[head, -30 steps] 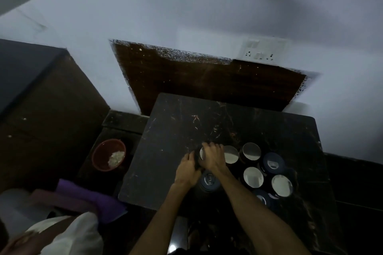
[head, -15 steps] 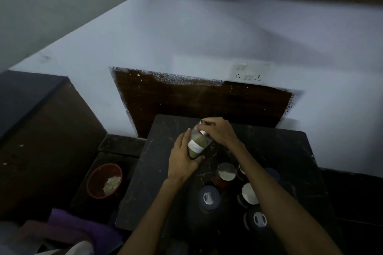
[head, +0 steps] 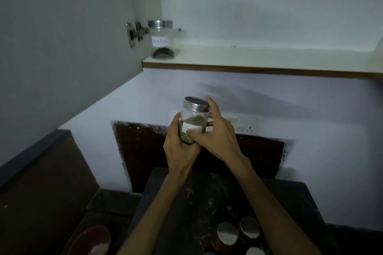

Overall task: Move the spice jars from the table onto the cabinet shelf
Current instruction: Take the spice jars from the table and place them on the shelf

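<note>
A glass spice jar [head: 193,119] with a steel lid, a white label and green contents is held up in front of the wall, well above the dark table [head: 186,203]. My left hand [head: 181,149] grips its base and left side. My right hand [head: 215,134] wraps its right side, fingers over the label. The white cabinet shelf [head: 259,61] lies above, and one black pepper jar [head: 161,39] stands at its left end. Three more steel-lidded jars [head: 228,233] remain on the table at the bottom of the frame.
An open cabinet door [head: 72,37] with a hinge [head: 134,33] hangs to the left of the shelf. A red bowl [head: 91,242] with white powder sits at lower left. A wall socket [head: 246,126] is behind my hands.
Both hands have lifted the green spice jar off the table and raised it toward the shelf. The view has tilted up, bringing the shelf and the pepper jar into sight.
</note>
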